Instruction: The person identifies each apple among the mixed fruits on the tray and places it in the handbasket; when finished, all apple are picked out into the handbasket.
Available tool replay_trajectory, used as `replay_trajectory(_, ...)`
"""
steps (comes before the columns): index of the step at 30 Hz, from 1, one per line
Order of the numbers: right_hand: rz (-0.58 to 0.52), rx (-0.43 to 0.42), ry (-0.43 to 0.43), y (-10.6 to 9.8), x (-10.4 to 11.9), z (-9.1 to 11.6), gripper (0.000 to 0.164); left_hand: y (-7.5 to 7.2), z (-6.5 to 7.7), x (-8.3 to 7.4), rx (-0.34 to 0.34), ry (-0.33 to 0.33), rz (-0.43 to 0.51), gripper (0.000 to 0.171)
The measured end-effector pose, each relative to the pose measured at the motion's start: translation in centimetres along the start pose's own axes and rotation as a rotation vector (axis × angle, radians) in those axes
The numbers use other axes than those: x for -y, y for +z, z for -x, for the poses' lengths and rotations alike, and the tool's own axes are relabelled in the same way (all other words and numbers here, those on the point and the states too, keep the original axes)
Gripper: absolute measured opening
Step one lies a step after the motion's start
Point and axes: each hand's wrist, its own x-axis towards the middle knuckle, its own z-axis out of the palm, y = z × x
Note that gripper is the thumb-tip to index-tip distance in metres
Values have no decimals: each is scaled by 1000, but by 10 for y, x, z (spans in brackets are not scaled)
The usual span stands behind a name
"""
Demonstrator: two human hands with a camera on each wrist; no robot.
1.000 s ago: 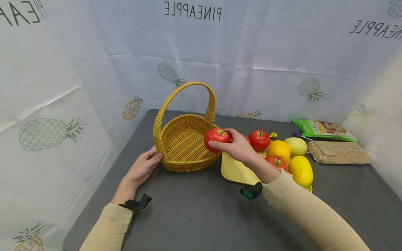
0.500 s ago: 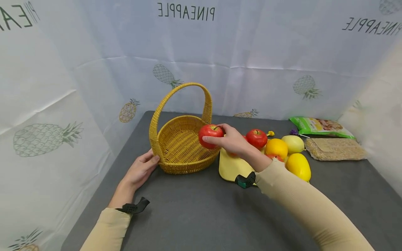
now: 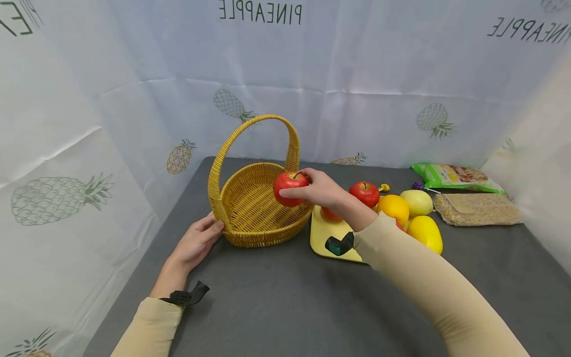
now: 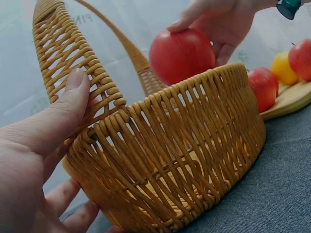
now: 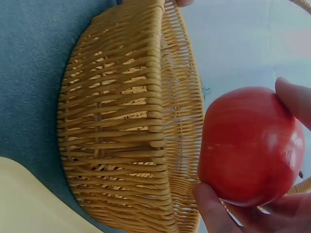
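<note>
A red apple (image 3: 290,188) is in my right hand (image 3: 324,189), pinched between thumb and fingers. It hangs over the right side of the golden wicker basket (image 3: 263,239), above the rim. In the right wrist view the apple (image 5: 250,145) is beside the woven wall, with thumb and fingertips on it. My left hand (image 3: 194,245) holds the basket at its left end. The left wrist view has that thumb on the handle's base and the other fingers against the outer wall. Woven floor shows inside the basket; part of it is hidden by the apple.
Right of the basket, a pale yellow board (image 3: 327,240) bears more red apples (image 3: 365,193), an orange fruit (image 3: 393,208) and yellow fruits (image 3: 425,234). Farther right lie a green packet (image 3: 457,178) and a clear bag of grains (image 3: 477,209). A pineapple-print curtain hangs behind.
My right hand has carried the apple leftward, from the basket's right edge to over its opening. My left hand keeps its hold on the basket. The head view has shifted slightly.
</note>
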Motion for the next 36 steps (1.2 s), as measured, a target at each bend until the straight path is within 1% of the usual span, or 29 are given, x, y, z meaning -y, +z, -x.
replay_trajectory(5,-39,32,20,-1,2,-8,76,-1,0,-1,9,2,-16,30)
replay_trajectory(11,-10,48,27,1,5,-20,78,0,0,0,-3,-4,-13,28)
replay_trajectory(15,-19,66,29,3,9,-30,77,0,1,-1,4,-11,-16,29)
replay_trajectory(22,-120,70,26,-1,14,-46,66,-1,1,-2,21,0,0,29)
replay_trajectory(25,-148,72,36,-1,17,-50,70,-1,2,-2,21,1,-2,30)
replay_trajectory(27,-152,73,50,0,18,-53,77,-1,2,-1,23,1,-11,31)
replay_trajectory(30,-134,74,75,3,19,-56,87,-2,2,0,21,-3,-25,31)
replay_trajectory(32,-117,75,84,5,19,-59,90,-3,2,1,14,-6,-38,31)
replay_trajectory(36,-90,76,88,7,19,-65,90,-3,1,0,3,-12,-54,35)
